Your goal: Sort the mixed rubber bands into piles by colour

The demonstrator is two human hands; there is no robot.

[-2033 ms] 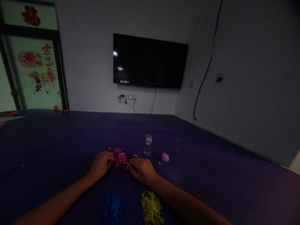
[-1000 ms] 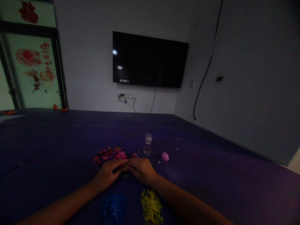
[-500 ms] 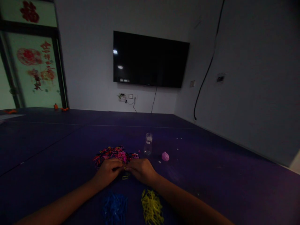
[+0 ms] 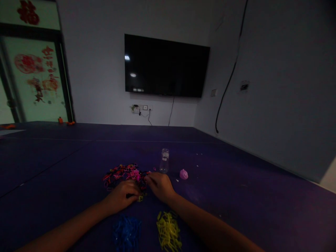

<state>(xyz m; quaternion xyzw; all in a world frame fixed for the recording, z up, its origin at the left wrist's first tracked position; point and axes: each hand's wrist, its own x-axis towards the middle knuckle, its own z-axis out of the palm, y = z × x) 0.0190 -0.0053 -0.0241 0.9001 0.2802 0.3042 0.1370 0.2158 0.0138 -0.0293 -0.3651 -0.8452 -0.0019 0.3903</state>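
A mixed heap of pink, red and dark rubber bands (image 4: 123, 172) lies on the purple surface before me. My left hand (image 4: 123, 196) is at its near edge, fingers curled, with thumb and fingertips closed on a few yellow rubber bands (image 4: 141, 198). My right hand (image 4: 160, 185) reaches the heap's right end. Its thumb and forefinger are pinched together there, and what lies between them is too small to make out. Closer to me are a blue pile of rubber bands (image 4: 127, 232) and a yellow pile of rubber bands (image 4: 168, 231).
Just beyond my right hand stands a clear bottle (image 4: 164, 161). Right of it lies a pink rounded object (image 4: 183, 174), with small white scraps nearby. A television (image 4: 166, 66) hangs on the far wall, and a black cable (image 4: 228, 89) runs down the right wall.
My hands were together at the heap's near edge and have parted. The right moved forward to the heap's right end; the left stays low with the yellow bands. The view shifted slightly.
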